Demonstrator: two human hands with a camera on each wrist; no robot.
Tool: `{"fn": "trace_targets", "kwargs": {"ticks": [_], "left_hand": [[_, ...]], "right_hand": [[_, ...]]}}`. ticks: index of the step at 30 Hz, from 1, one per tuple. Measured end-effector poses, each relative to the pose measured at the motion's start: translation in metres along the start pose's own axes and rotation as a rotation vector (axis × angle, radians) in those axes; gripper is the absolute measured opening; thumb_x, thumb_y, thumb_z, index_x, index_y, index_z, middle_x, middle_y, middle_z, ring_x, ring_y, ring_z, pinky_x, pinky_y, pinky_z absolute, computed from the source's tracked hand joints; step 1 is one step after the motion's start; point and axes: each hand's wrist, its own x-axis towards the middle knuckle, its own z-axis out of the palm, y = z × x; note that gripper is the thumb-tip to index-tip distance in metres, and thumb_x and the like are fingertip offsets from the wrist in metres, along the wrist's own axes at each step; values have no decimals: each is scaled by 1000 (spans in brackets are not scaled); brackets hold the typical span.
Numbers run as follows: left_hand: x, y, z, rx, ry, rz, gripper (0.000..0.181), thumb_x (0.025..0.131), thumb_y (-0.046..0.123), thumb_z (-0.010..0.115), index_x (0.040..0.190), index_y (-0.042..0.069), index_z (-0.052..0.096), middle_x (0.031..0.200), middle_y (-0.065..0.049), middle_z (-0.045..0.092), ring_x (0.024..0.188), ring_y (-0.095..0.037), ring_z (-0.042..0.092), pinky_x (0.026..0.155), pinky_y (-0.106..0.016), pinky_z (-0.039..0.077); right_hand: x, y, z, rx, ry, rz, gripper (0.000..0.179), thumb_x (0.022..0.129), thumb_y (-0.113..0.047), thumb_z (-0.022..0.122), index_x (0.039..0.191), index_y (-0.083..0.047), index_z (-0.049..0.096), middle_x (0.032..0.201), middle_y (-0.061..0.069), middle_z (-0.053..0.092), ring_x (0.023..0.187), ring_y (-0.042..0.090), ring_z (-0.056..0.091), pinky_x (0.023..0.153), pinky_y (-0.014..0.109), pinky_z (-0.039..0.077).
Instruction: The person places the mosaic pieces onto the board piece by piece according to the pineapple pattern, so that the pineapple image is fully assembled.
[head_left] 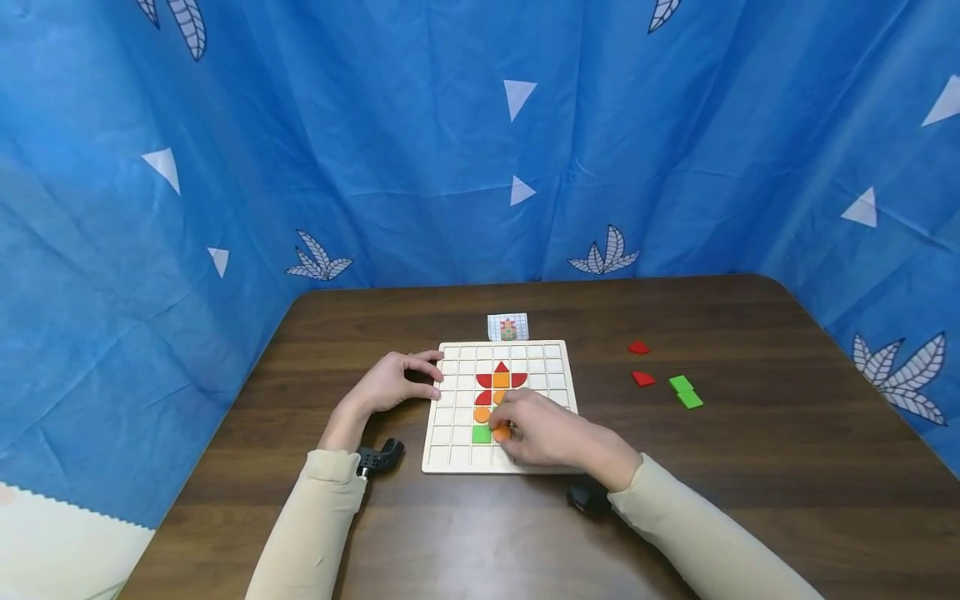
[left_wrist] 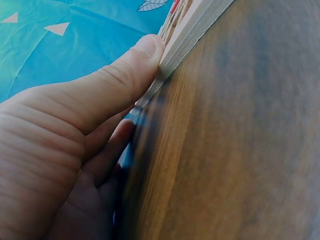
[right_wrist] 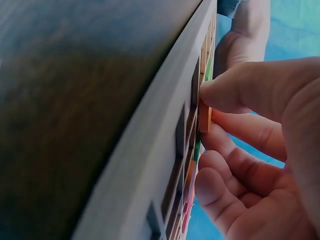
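Observation:
A white gridded board (head_left: 460,457) lies flat on the table, with red, orange and green tiles set in its middle columns. My left hand (head_left: 390,382) rests at the board's left edge, thumb and fingertips spread along it; the left wrist view shows the thumb (left_wrist: 142,55) against that edge. Over the lower middle cells, my right hand (head_left: 536,427) pinches a round orange tile (right_wrist: 205,117) between thumb and fingers. This tile is just right of a green square tile (head_left: 482,434). The right hand hides part of the board's right side.
A small printed pattern card (head_left: 507,327) lies behind the board. To the right are two loose red tiles (head_left: 642,378) and two green square tiles (head_left: 690,399), which touch each other. A blue curtain (head_left: 465,167) hangs behind the brown table (head_left: 750,367).

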Motion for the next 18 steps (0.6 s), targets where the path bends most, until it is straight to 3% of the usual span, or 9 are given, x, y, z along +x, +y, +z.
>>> {"fn": "trace_targets", "kwargs": {"ticks": [10, 18], "left_hand": [[0, -1, -2, -9, -6, 1, 21, 79, 25, 90, 99, 23, 83, 148, 1, 61, 151, -25, 43, 125, -50, 31], [-2, 0, -2, -15, -2, -1, 22, 79, 25, 90, 100, 23, 83, 148, 0, 61, 151, -27, 42, 124, -51, 32]], "right_hand": [[-2, -3, -2, -16, -7, 49, 19, 90, -17, 78, 108, -16, 80, 98, -5, 67, 84, 8, 53, 75, 24, 51], [-7, 1, -6, -14, 36, 33, 14, 92, -7, 73, 101, -16, 79, 96, -6, 71, 88, 10, 59, 88, 32, 54]]}}
